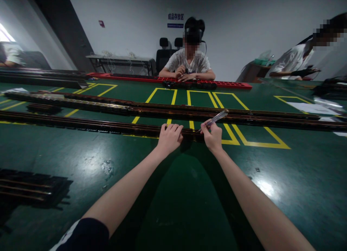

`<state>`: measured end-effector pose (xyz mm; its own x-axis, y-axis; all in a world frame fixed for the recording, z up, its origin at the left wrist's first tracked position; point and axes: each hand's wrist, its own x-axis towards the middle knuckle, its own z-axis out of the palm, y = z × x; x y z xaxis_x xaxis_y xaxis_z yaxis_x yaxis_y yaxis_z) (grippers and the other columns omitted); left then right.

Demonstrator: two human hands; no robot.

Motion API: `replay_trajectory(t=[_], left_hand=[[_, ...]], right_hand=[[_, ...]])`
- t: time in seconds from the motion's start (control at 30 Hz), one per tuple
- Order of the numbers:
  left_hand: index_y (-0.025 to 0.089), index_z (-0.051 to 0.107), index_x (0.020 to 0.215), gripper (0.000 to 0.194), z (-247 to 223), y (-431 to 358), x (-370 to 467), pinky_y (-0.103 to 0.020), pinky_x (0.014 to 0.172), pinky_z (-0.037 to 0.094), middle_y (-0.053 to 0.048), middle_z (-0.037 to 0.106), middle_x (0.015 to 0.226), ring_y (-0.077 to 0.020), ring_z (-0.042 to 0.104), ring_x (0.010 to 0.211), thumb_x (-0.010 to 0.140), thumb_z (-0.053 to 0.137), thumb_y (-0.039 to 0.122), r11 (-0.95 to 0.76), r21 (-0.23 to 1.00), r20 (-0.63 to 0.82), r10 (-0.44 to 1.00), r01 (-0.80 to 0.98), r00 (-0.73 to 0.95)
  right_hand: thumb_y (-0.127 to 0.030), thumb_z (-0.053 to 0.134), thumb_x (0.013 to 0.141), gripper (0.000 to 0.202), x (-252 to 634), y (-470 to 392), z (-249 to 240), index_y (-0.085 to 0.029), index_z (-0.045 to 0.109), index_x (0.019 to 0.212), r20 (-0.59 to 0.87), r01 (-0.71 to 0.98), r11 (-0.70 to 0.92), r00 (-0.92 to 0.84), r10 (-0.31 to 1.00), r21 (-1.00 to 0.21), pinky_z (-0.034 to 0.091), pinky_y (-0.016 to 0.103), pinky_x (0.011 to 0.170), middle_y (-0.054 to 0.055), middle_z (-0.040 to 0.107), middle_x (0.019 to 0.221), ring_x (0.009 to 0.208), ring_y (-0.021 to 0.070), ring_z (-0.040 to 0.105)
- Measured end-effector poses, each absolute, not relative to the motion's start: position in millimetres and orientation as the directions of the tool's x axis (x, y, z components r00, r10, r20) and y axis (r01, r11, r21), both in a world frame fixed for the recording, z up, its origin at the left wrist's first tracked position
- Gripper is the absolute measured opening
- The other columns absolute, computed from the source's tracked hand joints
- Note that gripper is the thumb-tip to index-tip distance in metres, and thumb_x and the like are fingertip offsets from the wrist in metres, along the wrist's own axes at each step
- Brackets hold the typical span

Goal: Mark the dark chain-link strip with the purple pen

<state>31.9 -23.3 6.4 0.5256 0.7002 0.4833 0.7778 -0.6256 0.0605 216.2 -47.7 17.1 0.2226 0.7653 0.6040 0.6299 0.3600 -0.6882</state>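
Note:
A long dark rail (108,127) with thin copper-coloured lines lies across the green table, nearest to me of the long rails. My left hand (170,138) rests over it with fingers bent and pressed on its top, gripping it. Just to the right, my right hand (212,136) is closed round a clear-handled screwdriver (219,116). The tool is tilted, its handle up to the right and its thin tip down at the rail between my hands. Where exactly the tip touches is too small to tell.
More long dark rails (252,117) lie just beyond. Shorter dark pieces (27,187) are at the left front. A red rack (233,85) runs along the far edge, before a seated person. Yellow tape (267,147) marks the green table (306,164). Another person is at the right.

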Motion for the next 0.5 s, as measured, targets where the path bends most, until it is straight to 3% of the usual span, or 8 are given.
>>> replay_trajectory(t=[0.5], left_hand=[[0.015,0.059,0.12,0.036,5.1,-20.2,30.9,-0.045,0.098,0.038,-0.009,0.065,0.12,-0.024,0.058,0.111,0.09,0.041,0.021,-0.623,0.06,0.468,0.707,0.78,0.53]], right_hand=[[-0.057,0.043,0.088,0.04,216.1,-46.7,17.0,-0.021,0.05,0.07,0.613,0.631,0.364,0.228,0.757,-0.685,0.039,0.031,0.053,0.002,0.056,0.055,0.051,0.0175,0.053]])
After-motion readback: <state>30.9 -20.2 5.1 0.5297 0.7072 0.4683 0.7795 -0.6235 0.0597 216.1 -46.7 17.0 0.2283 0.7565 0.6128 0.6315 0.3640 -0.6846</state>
